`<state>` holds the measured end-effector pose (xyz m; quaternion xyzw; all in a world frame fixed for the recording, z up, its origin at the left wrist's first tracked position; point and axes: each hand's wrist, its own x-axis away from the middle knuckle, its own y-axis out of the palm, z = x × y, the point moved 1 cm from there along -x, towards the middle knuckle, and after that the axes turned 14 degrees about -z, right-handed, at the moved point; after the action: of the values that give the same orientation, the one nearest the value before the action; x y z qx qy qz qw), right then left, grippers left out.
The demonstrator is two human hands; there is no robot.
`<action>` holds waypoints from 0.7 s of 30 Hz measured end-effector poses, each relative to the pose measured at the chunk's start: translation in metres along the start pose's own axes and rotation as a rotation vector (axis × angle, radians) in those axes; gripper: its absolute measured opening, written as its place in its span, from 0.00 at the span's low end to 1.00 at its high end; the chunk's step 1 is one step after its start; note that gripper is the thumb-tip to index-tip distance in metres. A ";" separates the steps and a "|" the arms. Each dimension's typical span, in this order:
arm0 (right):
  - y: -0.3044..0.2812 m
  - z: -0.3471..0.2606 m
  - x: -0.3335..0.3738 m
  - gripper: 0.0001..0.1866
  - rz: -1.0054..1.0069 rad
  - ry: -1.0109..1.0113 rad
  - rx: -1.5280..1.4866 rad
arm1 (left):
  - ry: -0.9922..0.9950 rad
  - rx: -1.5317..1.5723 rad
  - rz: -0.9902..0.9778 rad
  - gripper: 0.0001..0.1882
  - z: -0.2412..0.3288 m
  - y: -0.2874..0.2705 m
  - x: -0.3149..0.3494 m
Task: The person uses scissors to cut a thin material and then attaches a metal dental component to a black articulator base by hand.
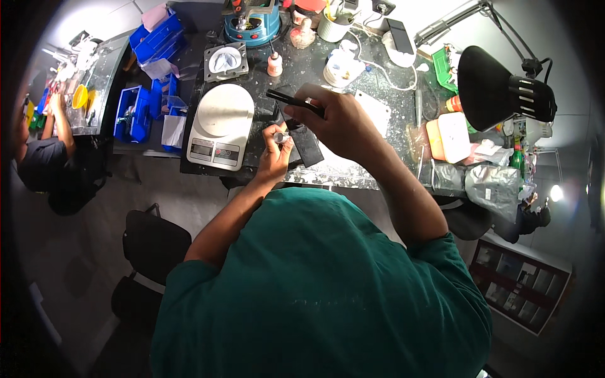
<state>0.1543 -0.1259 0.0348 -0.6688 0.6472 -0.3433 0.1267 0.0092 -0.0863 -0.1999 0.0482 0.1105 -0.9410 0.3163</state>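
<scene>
My left hand is closed around a small, round, silvery piece, whose exact kind I cannot make out. Above and to its right, my right hand grips a slim black tool with a long straight body pointing left. From here I cannot tell if it is tweezers or a pen. The tool is raised over the bench, apart from the silvery piece. A flat dark slab lies beside my left fingers, partly under my right hand. Just left of my left hand sits a white digital scale.
Behind the scale is a square metal plate with a white round centre. A small pinkish bottle, a white tub and a blue machine stand farther back. A black desk lamp overhangs the right. Blue bins flank the left.
</scene>
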 end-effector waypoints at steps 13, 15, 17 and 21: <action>-0.040 -0.005 -0.002 0.19 -0.148 -0.332 0.292 | -0.085 -0.306 -0.134 0.18 -0.023 0.000 -0.009; -0.040 0.001 -0.009 0.18 -0.157 -0.428 0.360 | -0.040 -0.288 -0.116 0.18 -0.020 -0.002 -0.008; -0.040 0.004 -0.012 0.17 -0.167 -0.527 0.427 | 0.017 -0.144 -0.076 0.17 -0.015 -0.007 -0.009; -0.038 0.006 -0.016 0.17 -0.166 -0.613 0.547 | 0.103 -0.387 -0.130 0.17 -0.022 -0.010 -0.018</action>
<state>0.1889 -0.1068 0.0491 -0.7316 0.4085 -0.2966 0.4581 0.0178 -0.0632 -0.2164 0.0275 0.3081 -0.9169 0.2524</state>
